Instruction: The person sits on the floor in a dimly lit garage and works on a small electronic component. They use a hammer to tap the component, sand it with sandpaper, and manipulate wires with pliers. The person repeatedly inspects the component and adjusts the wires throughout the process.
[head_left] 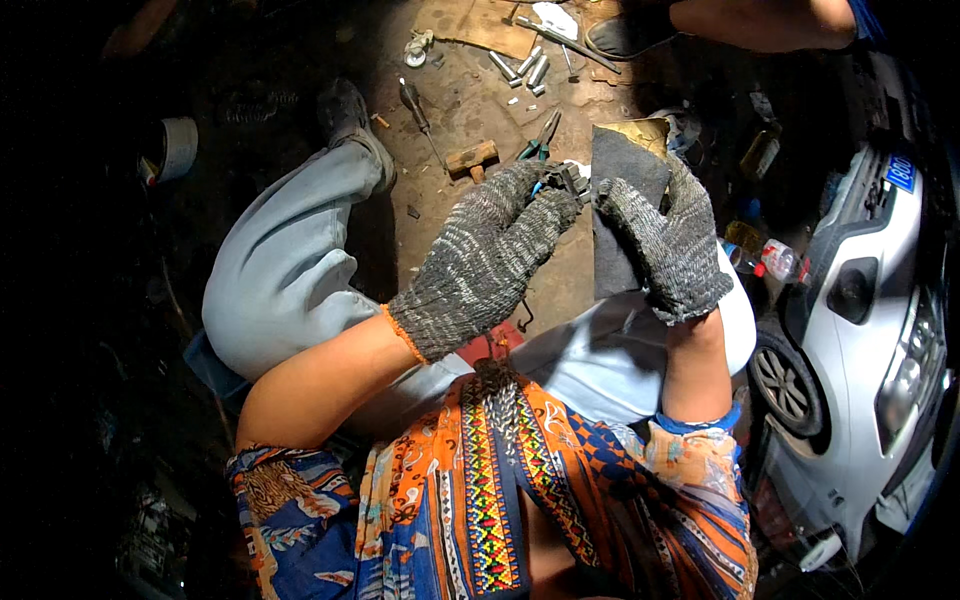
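Observation:
Both of my hands wear grey knitted gloves. My left hand (482, 245) is closed, its thumb and fingers pinching a small dark blocky part (570, 182) with a bit of blue beside it. Close by on the right, my right hand (672, 240) grips a dark grey sheet that looks like sandpaper (622, 155), its thumb lying over the front face. The sheet's upper right corner shows a yellowish-brown surface. It stands nearly upright above my leg, its left edge next to the dark part; whether they touch I cannot tell.
On the ground beyond my hands lie a wooden mallet (473, 158), pliers (541, 137), a screwdriver (416, 108) and several metal cylinders (505, 67). Another person's arm (775, 22) reaches in at the top right. Plastic bottles (783, 262) and a white car (850, 330) are on the right.

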